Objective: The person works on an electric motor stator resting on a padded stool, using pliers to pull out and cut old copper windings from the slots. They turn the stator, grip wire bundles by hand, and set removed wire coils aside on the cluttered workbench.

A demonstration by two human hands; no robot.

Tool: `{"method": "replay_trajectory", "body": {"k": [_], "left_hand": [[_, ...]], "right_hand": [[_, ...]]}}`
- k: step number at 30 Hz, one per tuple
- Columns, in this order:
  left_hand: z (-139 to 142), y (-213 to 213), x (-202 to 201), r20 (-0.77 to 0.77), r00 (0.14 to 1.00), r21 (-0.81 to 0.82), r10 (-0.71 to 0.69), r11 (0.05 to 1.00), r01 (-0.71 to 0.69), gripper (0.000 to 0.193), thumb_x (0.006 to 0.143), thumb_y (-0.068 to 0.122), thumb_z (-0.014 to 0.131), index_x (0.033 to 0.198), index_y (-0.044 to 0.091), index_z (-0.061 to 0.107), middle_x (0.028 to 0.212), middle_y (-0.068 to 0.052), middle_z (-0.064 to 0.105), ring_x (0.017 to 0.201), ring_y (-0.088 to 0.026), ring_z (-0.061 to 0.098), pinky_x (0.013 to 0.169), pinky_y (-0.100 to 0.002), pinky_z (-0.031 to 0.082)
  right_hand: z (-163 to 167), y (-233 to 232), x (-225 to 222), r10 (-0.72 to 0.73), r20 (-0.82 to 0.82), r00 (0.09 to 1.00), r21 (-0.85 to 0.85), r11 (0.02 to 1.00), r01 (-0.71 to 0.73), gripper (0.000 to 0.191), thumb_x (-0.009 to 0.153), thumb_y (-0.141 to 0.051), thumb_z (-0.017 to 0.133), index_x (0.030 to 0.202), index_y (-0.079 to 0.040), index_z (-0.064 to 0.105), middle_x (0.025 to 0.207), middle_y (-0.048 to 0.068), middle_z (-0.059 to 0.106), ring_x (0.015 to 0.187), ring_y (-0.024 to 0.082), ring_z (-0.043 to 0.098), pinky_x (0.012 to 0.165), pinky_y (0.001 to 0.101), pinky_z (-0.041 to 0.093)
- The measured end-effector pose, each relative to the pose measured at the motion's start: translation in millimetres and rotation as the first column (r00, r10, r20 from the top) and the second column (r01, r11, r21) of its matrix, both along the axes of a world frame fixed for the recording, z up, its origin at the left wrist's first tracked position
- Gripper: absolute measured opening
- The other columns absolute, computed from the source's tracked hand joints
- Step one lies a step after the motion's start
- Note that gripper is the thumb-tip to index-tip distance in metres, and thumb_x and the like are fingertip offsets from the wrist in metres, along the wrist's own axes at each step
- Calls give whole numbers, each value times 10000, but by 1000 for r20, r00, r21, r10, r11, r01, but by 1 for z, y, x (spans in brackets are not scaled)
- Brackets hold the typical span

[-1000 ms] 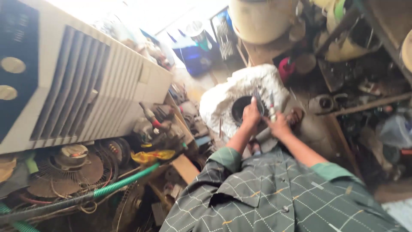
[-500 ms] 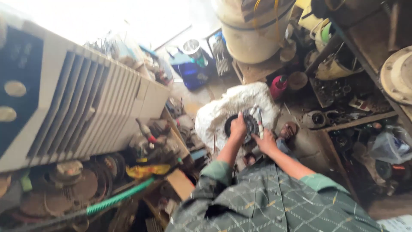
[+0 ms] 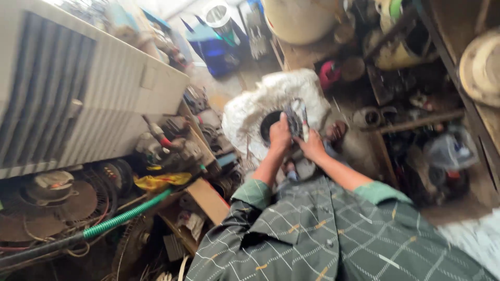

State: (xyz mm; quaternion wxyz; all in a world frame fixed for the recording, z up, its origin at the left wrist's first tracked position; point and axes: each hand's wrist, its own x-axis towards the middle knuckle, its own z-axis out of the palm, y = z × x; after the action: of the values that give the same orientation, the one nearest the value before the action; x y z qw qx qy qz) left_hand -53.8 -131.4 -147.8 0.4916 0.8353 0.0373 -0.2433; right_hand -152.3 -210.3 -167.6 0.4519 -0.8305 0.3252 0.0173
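Two bare hands meet at the centre of the view, over a white sack [image 3: 250,112] that lies crumpled on the cluttered floor. The left hand [image 3: 280,136] is closed around the near side of a small dark part [image 3: 291,118], fingers wrapped over it. The right hand [image 3: 312,148] is shut on a narrow metallic tool [image 3: 302,120]; its fingers grip the lower end. The tool's long axis runs nearly upright in the view, its free end pointing away from the person, toward the top of the frame, tilted slightly left. Motion blur prevents telling whether the tool touches the dark part. Beneath the hands, a dark round opening [image 3: 268,125] shows in the sack. Both forearms emerge from green cuffs of a dark checked shirt [image 3: 333,234].

Surroundings: a large white louvred appliance [image 3: 78,88] stands at left. Below it lie fan motors and a green ribbed hose [image 3: 125,216]. A blue container [image 3: 216,52] stands beyond the sack, a pale drum [image 3: 299,21] to its right.
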Motion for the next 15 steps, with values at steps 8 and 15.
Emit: {"method": "replay_trajectory", "body": {"k": [8, 15], "left_hand": [[-22, 25, -17, -177, 978, -195, 111, 970, -145, 643, 1065, 485, 509, 689, -24, 625, 627, -47, 564, 605, -154, 481, 570, -374, 423], [34, 24, 30, 586, 741, 254, -327, 943, 215, 429, 1182, 276, 346, 1243, -50, 618, 801, -111, 622, 732, -256, 607, 638, -395, 485]], "right_hand": [[-4, 7, -3, 2, 41, 999, 58, 998, -5, 611, 864, -370, 802, 1282, 8, 565, 1178, 284, 626, 1142, 482, 589, 974, 520, 465], [-19, 5, -12, 14, 52, 999, 85, 996, -19, 675, 859, -359, 811, 1317, 41, 519, 1157, 301, 560, 1077, 504, 555, 912, 540, 455]]}}
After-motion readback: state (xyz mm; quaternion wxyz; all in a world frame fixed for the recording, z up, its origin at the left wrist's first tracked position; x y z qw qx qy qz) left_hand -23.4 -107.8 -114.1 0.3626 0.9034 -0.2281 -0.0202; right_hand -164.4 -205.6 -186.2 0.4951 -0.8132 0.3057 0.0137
